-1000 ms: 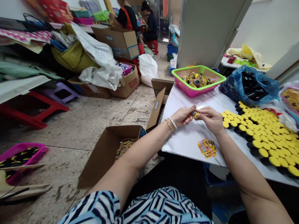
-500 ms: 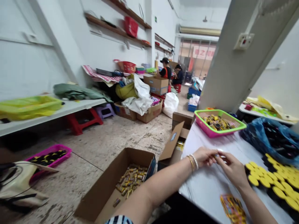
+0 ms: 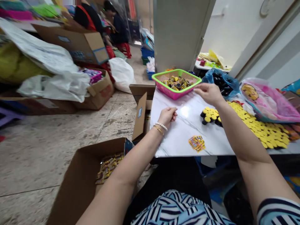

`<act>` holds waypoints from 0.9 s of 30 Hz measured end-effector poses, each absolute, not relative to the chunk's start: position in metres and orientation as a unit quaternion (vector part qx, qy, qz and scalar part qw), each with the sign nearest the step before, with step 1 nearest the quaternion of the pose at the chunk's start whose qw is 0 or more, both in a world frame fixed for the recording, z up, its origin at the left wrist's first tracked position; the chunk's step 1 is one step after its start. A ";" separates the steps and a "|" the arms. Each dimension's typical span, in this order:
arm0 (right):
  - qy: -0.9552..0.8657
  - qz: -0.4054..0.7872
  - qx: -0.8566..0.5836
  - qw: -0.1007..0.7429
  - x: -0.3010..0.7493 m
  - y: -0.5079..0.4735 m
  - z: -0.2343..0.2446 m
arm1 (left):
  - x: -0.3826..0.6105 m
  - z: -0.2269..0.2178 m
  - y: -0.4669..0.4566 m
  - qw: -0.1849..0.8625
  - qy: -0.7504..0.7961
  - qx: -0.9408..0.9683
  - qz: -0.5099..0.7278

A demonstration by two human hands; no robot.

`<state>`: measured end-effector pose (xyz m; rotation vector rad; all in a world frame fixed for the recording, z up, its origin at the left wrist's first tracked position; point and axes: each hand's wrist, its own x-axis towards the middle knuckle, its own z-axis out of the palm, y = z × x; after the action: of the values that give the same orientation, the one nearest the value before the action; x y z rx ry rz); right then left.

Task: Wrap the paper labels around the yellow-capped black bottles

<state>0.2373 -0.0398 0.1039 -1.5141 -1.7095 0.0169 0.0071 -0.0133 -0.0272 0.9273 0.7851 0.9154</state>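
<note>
Both hands positioned on the near side of the basket.
The right hand is held palm-down beside the basket's right corner, wrist bent, fingers and thumb drawn together; the left hand is set lower, in front of the basket, with fingers curled and thumb extended. Whether anything is clamped in either cannot be told. Small yellow pieces are contained in the basket; printed labels are stacked well in front of it.
</note>
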 end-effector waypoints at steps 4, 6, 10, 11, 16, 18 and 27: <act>-0.655 -0.097 -0.698 0.271 0.244 -0.125 0.056 | 0.007 -0.021 -0.017 0.695 0.348 0.480 0.407; -0.612 -0.181 -0.747 0.186 0.245 -0.152 0.031 | 0.006 -0.017 -0.023 0.677 0.356 0.518 0.383; -0.586 -0.267 -0.764 0.050 0.243 -0.162 -0.011 | 0.003 -0.018 -0.038 0.631 0.294 0.659 0.285; -0.583 -0.288 -0.758 0.049 0.242 -0.159 -0.017 | 0.002 -0.019 -0.043 0.596 0.257 0.709 0.275; -0.628 -0.333 -0.685 0.160 0.236 -0.140 -0.022 | 0.010 -0.027 -0.064 0.393 0.069 0.900 0.173; -0.640 -0.334 -0.666 0.185 0.234 -0.134 -0.018 | 0.016 -0.030 -0.069 0.361 0.068 0.921 0.128; -0.713 -0.240 -0.638 0.165 0.222 -0.139 -0.027 | 0.015 -0.028 -0.068 0.426 0.126 0.881 0.160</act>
<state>0.2221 -0.1386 -0.0269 -1.8176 -2.0299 -0.6838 0.0147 -0.0679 -0.0279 2.2030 0.3159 0.3991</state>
